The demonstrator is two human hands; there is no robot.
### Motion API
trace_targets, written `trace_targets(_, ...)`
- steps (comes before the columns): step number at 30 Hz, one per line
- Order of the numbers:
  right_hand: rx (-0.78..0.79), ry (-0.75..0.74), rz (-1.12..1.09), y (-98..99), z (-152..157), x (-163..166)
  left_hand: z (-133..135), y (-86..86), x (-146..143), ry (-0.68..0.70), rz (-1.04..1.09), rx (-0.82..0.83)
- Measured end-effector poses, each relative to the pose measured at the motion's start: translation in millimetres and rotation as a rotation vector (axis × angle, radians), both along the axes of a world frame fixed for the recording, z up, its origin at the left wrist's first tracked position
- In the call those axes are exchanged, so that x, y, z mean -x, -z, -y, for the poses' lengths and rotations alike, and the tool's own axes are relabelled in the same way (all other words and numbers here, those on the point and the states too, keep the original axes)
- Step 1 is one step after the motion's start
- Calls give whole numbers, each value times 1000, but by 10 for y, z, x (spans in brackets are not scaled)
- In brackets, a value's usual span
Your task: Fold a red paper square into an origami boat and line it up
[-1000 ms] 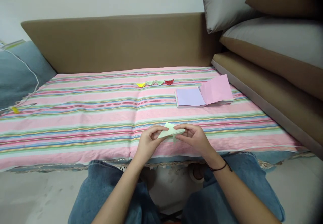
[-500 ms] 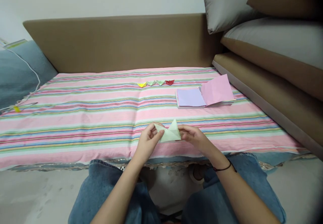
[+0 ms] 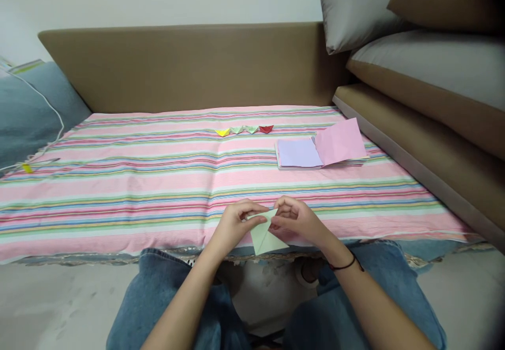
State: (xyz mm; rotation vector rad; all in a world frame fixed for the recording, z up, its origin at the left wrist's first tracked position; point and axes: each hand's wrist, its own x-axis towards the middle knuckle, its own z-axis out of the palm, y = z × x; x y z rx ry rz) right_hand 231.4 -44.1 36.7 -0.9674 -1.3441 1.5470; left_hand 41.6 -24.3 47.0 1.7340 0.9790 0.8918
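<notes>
A folded piece of pale green paper (image 3: 265, 238) is held up between both hands near the front edge of the striped cloth. My left hand (image 3: 239, 222) pinches its upper left part between thumb and fingers. At the upper right corner, my right hand (image 3: 296, 219) is closed on the paper with thumb and forefinger, its other fingers curled. A point of the paper hangs downward and another sticks out to the lower right. Part of the upper edge is covered by my fingers.
Small folded paper pieces in yellow (image 3: 222, 132), pale green (image 3: 236, 129) and red (image 3: 266, 129) stand in a row farther back. A stack of lilac paper (image 3: 299, 152) and pink paper (image 3: 341, 142) lies right. Cushions (image 3: 430, 71) rise along the right; a white cable (image 3: 49, 102) runs at left.
The green paper has been turned, so its points that stood upward now face down and right. Both hands have shifted their grip to its upper edge.
</notes>
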Motion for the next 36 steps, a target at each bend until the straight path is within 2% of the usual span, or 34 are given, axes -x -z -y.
trace_targets(3, -40, -12, 42, 22, 18, 39, 17, -1, -21, 42, 35, 72)
trace_targets(10, -160, 104, -46, 30, 2, 40, 47, -2, -60, -43, 318, 333)
trace_targets(16, -334, 5, 230, -6, 16, 36, 56, -24, -68, -48, 347, 419)
trace_targets(20, -344, 111, 223, 36, -9, 31, 51, -58, -39, 2, 339, 336)
trace_targets(23, -301, 277, 116, 80, -46, 6, 47, -103, 9, 146, 270, 196)
trace_targets(26, -305, 338, 80, 95, -65, -17, 46, -119, 34, 214, 144, 52)
trace_targets(30, -334, 317, 104, 77, -46, -9, 38, -75, 1, 77, 71, -80)
trace_targets(36, -379, 282, 159, 88, -30, 10, 26, 42, -59, -71, 156, -26)
